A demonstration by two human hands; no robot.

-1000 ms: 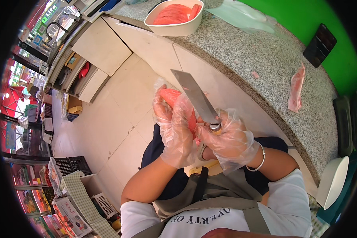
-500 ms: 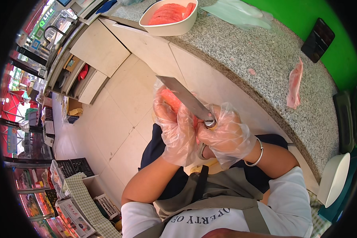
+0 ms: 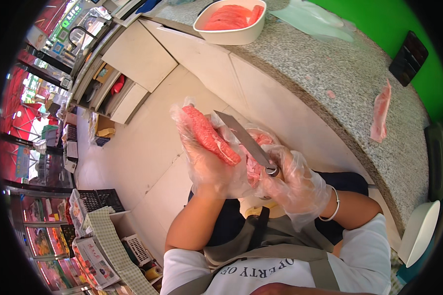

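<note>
My left hand [image 3: 206, 172], in a clear plastic glove, holds a peeled red pomelo segment [image 3: 207, 133] lying along its palm and fingers. The segment's pulpy side faces up. My right hand [image 3: 300, 184], also gloved, grips a knife [image 3: 246, 140] by the handle. Its broad blade slants up and left, apart from the segment. Beneath the blade, between my hands, are pink pomelo scraps [image 3: 254, 167]; what holds them is mostly hidden by my hands. On the far counter, a white oval tub [image 3: 230, 37] contains several peeled red segments [image 3: 233, 17].
The speckled stone counter [image 3: 325, 69] curves along my right, bearing a pink strip of membrane [image 3: 380, 112], clear plastic gloves or film [image 3: 316, 19] and a black phone [image 3: 409, 58]. Another white tub [image 3: 419, 235] is at the right. Crates [image 3: 103, 200] and shelves stand left, with tiled floor between.
My left hand has opened out and turned palm up, showing the segment. The knife has drawn away from it, and the scraps below have come into sight. The whole view has shifted slightly.
</note>
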